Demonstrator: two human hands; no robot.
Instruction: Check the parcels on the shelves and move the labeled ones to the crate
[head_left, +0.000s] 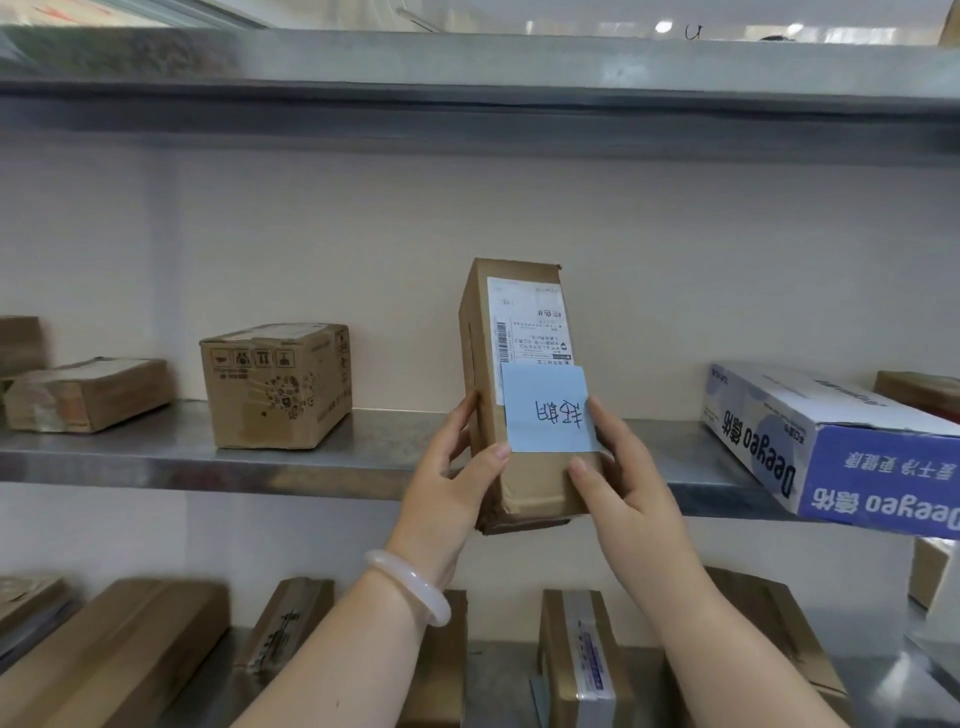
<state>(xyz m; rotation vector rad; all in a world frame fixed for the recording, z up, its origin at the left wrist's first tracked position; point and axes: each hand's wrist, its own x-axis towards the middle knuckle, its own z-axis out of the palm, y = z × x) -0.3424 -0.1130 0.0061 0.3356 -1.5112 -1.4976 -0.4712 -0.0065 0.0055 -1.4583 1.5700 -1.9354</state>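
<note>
I hold a tall brown cardboard parcel (483, 338) upright in front of the middle metal shelf (156, 462). It carries a white shipping label and a pale blue handwritten note (545, 410) on its front face. My left hand (457, 467) grips the parcel's lower left side, thumb on the front. My right hand (618, 478) grips its lower right side, thumb under the blue note. No crate is in view.
On the same shelf stand a printed brown box (275, 384), a flat brown parcel (88, 395) at the left and a blue and white Deeyeo box (841, 441) overhanging at the right. Several brown parcels (114, 654) lie on the lower shelf. Another shelf (467, 93) runs overhead.
</note>
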